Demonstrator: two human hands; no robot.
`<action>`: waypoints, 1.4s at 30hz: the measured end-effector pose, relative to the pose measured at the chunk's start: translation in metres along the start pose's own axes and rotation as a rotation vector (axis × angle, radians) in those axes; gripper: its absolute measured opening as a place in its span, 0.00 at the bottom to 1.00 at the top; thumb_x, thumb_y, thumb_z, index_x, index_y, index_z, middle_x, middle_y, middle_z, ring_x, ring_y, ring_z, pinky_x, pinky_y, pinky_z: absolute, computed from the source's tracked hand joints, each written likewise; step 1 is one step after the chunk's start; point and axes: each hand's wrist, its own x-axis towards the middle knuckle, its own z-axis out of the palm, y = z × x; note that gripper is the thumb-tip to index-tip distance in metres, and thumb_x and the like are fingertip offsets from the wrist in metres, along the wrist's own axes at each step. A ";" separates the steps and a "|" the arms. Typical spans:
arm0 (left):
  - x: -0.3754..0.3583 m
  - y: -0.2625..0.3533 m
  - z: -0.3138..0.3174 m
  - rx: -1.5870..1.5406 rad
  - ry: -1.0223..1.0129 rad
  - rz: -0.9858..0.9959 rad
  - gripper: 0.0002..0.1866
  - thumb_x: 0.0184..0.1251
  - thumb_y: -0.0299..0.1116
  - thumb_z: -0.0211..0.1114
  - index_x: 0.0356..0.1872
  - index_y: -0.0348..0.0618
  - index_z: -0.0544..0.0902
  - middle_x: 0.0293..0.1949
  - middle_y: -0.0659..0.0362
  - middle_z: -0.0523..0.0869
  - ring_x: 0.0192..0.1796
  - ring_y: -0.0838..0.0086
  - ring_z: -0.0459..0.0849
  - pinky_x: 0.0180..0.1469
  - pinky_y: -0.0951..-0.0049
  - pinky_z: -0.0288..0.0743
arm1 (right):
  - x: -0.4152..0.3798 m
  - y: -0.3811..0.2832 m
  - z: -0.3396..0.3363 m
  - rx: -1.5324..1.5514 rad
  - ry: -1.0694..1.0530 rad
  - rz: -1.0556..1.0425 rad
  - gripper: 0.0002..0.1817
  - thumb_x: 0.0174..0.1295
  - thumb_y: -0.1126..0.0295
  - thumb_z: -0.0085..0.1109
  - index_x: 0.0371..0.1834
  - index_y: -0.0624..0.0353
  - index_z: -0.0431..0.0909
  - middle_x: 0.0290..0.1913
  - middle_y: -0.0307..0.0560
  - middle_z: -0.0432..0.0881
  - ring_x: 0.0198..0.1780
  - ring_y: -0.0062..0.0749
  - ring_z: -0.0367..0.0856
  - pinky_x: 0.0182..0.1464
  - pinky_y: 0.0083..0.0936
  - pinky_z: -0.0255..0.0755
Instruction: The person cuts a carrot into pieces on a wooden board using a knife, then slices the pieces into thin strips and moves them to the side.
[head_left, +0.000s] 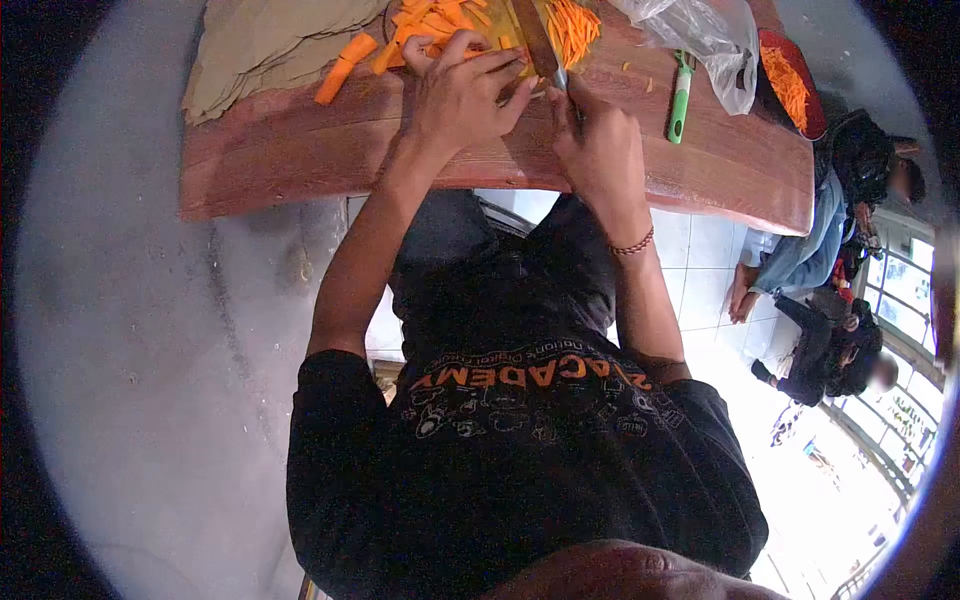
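My right hand [600, 140] is closed around the handle of a kitchen knife [538, 38]. The blade points away from me and lies over the carrot pieces. Beside it, my left hand [465, 95] has its bent fingertips pressed down on carrot slices [487, 54], close to the blade's left side. Thin carrot strips [574, 32] are heaped to the right of the knife. Thicker carrot pieces [430, 20] are piled beyond my left fingers, and a larger carrot chunk [345, 68] rests farther left. My fingers partly hide the slices beneath them.
A green-handled peeler [680, 98] and a clear plastic bag [715, 45] lie right on the wooden table [290, 160]. A red bowl [812, 110] holds shredded carrot at the right edge. Brown sheet material [250, 50] covers the left end. Two people [825, 230] sit at the right.
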 end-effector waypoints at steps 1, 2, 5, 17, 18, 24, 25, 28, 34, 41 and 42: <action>0.001 0.000 0.000 -0.029 -0.003 -0.005 0.13 0.63 0.48 0.69 0.40 0.53 0.92 0.43 0.69 0.92 0.51 0.69 0.83 0.61 0.52 0.59 | -0.001 0.000 0.001 -0.007 0.015 -0.022 0.15 0.70 0.60 0.58 0.46 0.63 0.83 0.32 0.69 0.81 0.37 0.66 0.82 0.34 0.50 0.75; 0.000 0.000 0.000 -0.028 -0.002 -0.005 0.13 0.63 0.48 0.69 0.40 0.53 0.92 0.43 0.69 0.92 0.51 0.69 0.83 0.61 0.52 0.59 | -0.002 0.000 0.001 -0.006 0.016 -0.023 0.15 0.70 0.60 0.58 0.46 0.63 0.83 0.32 0.69 0.81 0.37 0.66 0.82 0.34 0.50 0.75; 0.003 0.004 -0.008 0.006 0.002 0.017 0.13 0.65 0.45 0.69 0.40 0.51 0.92 0.43 0.67 0.92 0.50 0.67 0.83 0.58 0.64 0.69 | -0.003 -0.001 0.004 0.003 0.033 -0.027 0.14 0.70 0.61 0.58 0.45 0.62 0.83 0.32 0.68 0.82 0.37 0.66 0.82 0.35 0.51 0.75; 0.000 0.002 -0.011 0.109 -0.155 0.040 0.18 0.58 0.48 0.68 0.47 0.56 0.91 0.51 0.70 0.90 0.54 0.69 0.80 0.60 0.45 0.56 | 0.054 0.006 0.015 -0.106 0.112 -0.168 0.16 0.66 0.62 0.60 0.34 0.67 0.82 0.25 0.69 0.82 0.31 0.63 0.85 0.32 0.50 0.80; -0.001 0.002 -0.008 0.085 -0.088 0.021 0.17 0.58 0.48 0.69 0.46 0.57 0.91 0.50 0.70 0.91 0.54 0.69 0.81 0.61 0.44 0.55 | 0.056 0.009 0.012 -0.088 0.120 -0.148 0.17 0.68 0.61 0.59 0.33 0.67 0.82 0.26 0.70 0.81 0.33 0.63 0.85 0.33 0.51 0.79; -0.009 -0.004 -0.010 -0.072 0.066 -0.164 0.13 0.59 0.47 0.73 0.41 0.57 0.93 0.47 0.69 0.92 0.54 0.70 0.83 0.66 0.50 0.58 | 0.023 0.001 -0.010 0.028 0.083 -0.093 0.17 0.70 0.61 0.56 0.33 0.68 0.82 0.26 0.71 0.80 0.34 0.67 0.83 0.36 0.54 0.78; -0.010 -0.002 -0.014 -0.020 0.039 -0.161 0.12 0.59 0.46 0.73 0.40 0.56 0.93 0.46 0.69 0.92 0.53 0.70 0.83 0.67 0.53 0.59 | 0.015 -0.002 -0.013 0.077 0.078 -0.075 0.17 0.70 0.62 0.56 0.34 0.68 0.82 0.26 0.71 0.80 0.33 0.68 0.83 0.36 0.54 0.77; -0.012 -0.008 -0.008 -0.111 0.023 -0.123 0.11 0.61 0.46 0.72 0.40 0.57 0.93 0.45 0.70 0.92 0.54 0.71 0.83 0.67 0.54 0.59 | -0.008 -0.006 -0.012 0.048 -0.010 -0.079 0.16 0.70 0.62 0.56 0.38 0.67 0.81 0.26 0.71 0.80 0.33 0.68 0.82 0.36 0.54 0.76; -0.010 -0.005 -0.012 0.000 -0.010 -0.095 0.12 0.62 0.47 0.71 0.41 0.56 0.93 0.44 0.70 0.92 0.55 0.71 0.82 0.66 0.52 0.58 | -0.020 -0.012 -0.007 0.024 -0.008 -0.080 0.15 0.70 0.63 0.55 0.44 0.66 0.79 0.27 0.71 0.81 0.33 0.68 0.83 0.35 0.54 0.76; -0.010 -0.008 -0.006 -0.068 -0.012 -0.072 0.13 0.64 0.46 0.70 0.42 0.54 0.93 0.46 0.67 0.92 0.55 0.69 0.81 0.64 0.62 0.66 | -0.025 -0.012 -0.007 0.014 -0.010 -0.071 0.14 0.70 0.64 0.55 0.45 0.67 0.79 0.27 0.68 0.82 0.32 0.66 0.83 0.34 0.52 0.76; -0.009 -0.007 -0.008 -0.072 -0.025 -0.079 0.13 0.64 0.46 0.70 0.43 0.54 0.93 0.46 0.67 0.92 0.55 0.68 0.81 0.63 0.64 0.68 | -0.026 -0.010 -0.006 0.012 -0.009 -0.076 0.14 0.69 0.65 0.55 0.45 0.67 0.78 0.28 0.68 0.82 0.33 0.65 0.83 0.35 0.52 0.76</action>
